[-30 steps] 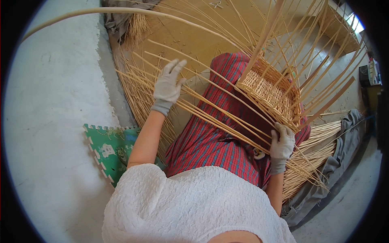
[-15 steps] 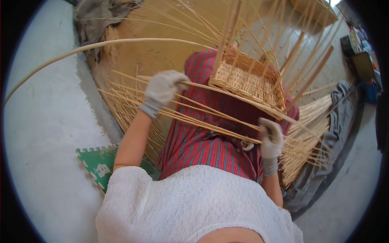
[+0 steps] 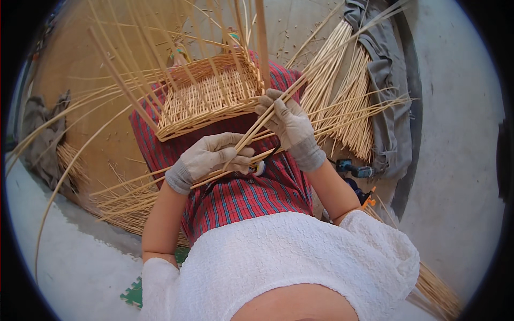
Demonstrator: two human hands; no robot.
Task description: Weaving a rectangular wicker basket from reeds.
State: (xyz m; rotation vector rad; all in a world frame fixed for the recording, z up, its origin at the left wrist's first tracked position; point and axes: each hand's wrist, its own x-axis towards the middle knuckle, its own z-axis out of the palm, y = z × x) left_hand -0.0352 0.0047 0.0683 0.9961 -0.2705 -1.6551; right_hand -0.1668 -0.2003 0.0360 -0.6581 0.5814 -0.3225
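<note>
A woven wicker basket (image 3: 208, 91) with tall upright stakes rests on my knees, over a red plaid cloth (image 3: 235, 198). Both my hands wear pale work gloves with grey cuffs. Just in front of the basket's near rim, my left hand (image 3: 211, 157) is closed around the lower ends of a few long wicker rods (image 3: 300, 84). Further along the same rods, my right hand (image 3: 287, 119) pinches them between thumb and fingers, close to the basket's near right corner. More loose rods (image 3: 128, 195) lie across my lap beneath both hands.
Bundled wicker rods (image 3: 348, 101) lie at the right beside a grey cloth (image 3: 391, 96). A teal and black power tool (image 3: 353, 168) and an orange-tipped tool (image 3: 369, 197) sit by my right elbow. Another grey cloth (image 3: 40, 134) lies far left; a green foam mat (image 3: 133, 294) is lower left.
The view has swung, so the basket appears further left. My right hand has risen to the basket's corner and grips rods. My hands are closer together, with the rods now slanting up to the right.
</note>
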